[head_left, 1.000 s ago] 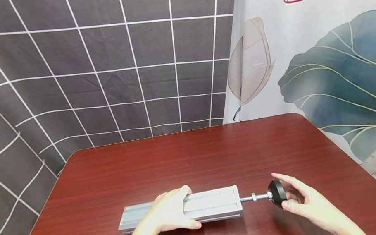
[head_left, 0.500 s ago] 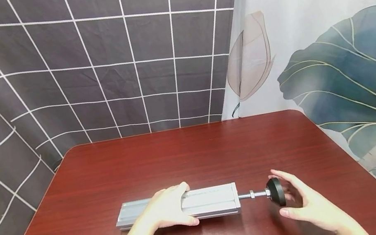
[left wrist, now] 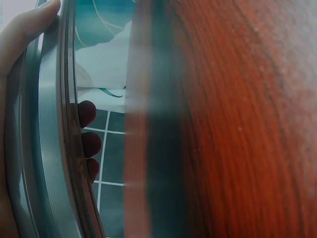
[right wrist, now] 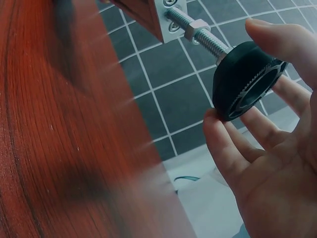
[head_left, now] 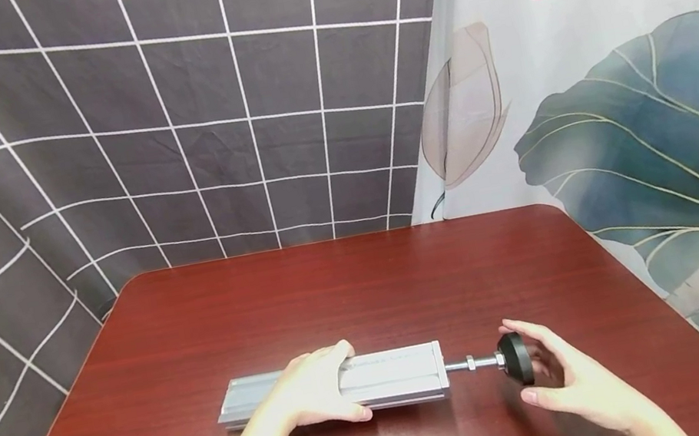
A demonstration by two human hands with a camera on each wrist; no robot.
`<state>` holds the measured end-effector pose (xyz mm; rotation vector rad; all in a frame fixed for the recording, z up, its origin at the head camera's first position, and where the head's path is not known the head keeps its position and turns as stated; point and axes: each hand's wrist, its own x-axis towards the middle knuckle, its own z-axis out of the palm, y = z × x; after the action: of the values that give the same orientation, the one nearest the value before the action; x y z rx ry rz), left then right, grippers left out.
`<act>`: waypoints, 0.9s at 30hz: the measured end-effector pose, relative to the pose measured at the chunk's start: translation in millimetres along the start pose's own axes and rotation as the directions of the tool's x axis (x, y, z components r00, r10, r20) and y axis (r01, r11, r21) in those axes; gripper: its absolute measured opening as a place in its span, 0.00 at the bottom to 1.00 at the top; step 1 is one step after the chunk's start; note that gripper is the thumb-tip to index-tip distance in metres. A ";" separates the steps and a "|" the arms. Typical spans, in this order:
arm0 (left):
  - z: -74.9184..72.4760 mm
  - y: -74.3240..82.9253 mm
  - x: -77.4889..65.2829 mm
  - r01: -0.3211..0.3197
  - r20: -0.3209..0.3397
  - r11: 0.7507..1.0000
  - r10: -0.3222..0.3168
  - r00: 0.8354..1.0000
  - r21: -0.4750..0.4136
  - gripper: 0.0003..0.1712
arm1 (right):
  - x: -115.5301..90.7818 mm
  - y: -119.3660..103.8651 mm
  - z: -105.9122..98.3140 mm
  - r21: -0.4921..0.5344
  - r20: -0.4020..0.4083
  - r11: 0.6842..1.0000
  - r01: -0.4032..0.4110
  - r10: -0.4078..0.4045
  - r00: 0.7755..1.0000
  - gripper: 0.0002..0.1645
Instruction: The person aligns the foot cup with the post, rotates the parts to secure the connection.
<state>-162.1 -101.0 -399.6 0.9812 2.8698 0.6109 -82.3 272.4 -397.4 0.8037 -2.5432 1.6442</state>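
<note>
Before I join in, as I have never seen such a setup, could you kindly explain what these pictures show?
No robot appears here: you see a person's two bare hands. The widest picture comes from a camera worn on the head, looking forward and down; the other two come from cameras worn on the left and right wrists, each facing that hand's work.

The left hand grips a silver metal bar over a red-brown table; the bar appears to be held clear of it. From the bar's end a threaded rod sticks out, with a nut partway along and a round black foot at its tip. The right hand is spread around that foot; one fingertip seems to touch its edge.
</note>
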 end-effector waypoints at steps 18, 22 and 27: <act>5.2 -5.9 -1.5 -0.028 -0.051 0.999 0.029 0.998 0.017 0.40 | -0.7 -0.8 -0.4 0.032 -0.054 0.998 -0.052 0.054 0.997 0.37; 5.2 -4.9 -1.9 -0.024 -0.052 0.999 0.025 0.998 0.026 0.40 | 1.7 0.6 2.6 0.015 -0.099 1.000 -0.026 0.027 0.995 0.36; 4.8 -4.3 -1.5 -0.023 -0.056 0.999 0.025 0.998 0.039 0.40 | 4.1 0.6 6.7 0.051 -0.131 0.999 -0.015 0.021 0.991 0.33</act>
<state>-162.7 -103.3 -405.7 1.0218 2.9334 0.5961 -84.3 265.1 -399.8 0.6533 -2.4374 1.7103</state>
